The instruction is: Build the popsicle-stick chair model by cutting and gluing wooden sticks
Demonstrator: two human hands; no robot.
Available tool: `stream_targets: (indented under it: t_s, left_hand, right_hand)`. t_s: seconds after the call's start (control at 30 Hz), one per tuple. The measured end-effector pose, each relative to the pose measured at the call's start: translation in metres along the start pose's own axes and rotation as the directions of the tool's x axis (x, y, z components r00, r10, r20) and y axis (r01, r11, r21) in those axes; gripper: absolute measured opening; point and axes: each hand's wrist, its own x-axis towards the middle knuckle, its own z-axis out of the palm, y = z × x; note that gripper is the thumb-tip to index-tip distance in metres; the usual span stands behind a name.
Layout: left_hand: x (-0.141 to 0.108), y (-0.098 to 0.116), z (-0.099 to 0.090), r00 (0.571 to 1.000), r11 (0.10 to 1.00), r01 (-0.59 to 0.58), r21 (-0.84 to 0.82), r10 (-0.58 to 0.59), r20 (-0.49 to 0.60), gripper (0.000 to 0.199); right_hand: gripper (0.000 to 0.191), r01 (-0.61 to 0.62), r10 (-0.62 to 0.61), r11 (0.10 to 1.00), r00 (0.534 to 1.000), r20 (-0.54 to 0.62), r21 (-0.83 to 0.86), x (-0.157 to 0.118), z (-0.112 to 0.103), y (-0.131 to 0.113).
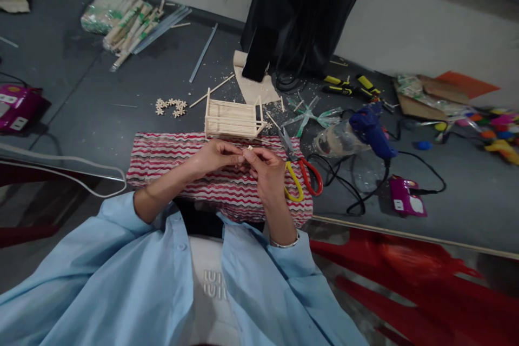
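Left hand (224,155) and right hand (266,168) pinch a small pale piece (250,147) together.
It's above the striped cloth (160,158); stick model (233,118) at its eleven o'clock, scissors (291,155) at four.

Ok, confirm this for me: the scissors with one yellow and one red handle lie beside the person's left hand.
Wrong hand: in the head view, the scissors with one yellow and one red handle lie beside the person's right hand, not the left hand.
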Motion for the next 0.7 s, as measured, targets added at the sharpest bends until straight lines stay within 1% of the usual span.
stream_targets:
  t_s: [0.23, 0.33, 0.43, 0.6, 0.7]
  left_hand:
    - [0.000, 0.000, -0.001, 1.000, 1.000, 0.001, -0.004, -0.001, 0.023, 0.037]
    - [-0.001, 0.003, 0.001, 1.000, 1.000, 0.001, -0.020, -0.001, 0.006, 0.037]
    - [-0.002, 0.008, 0.004, 1.000, 0.999, 0.026, -0.026, -0.026, -0.016, 0.036]
    - [-0.003, 0.011, 0.005, 1.000, 1.000, 0.016, -0.020, -0.017, -0.006, 0.032]
    - [-0.002, 0.006, 0.004, 1.000, 1.000, 0.010, -0.018, -0.010, -0.005, 0.032]
  right_hand:
    - [0.026, 0.007, -0.007, 1.000, 1.000, -0.003, 0.028, 0.000, 0.003, 0.000]
    - [0.027, 0.024, -0.024, 1.000, 1.000, 0.001, 0.007, 0.001, 0.004, 0.001]
    - [0.028, 0.033, -0.033, 0.999, 0.999, -0.005, -0.008, 0.001, 0.005, 0.001]
    - [0.027, 0.035, -0.035, 0.999, 0.999, -0.005, 0.002, 0.003, 0.007, 0.003]
    - [0.028, 0.067, -0.067, 0.995, 0.998, 0.009, -0.076, 0.003, 0.005, 0.003]
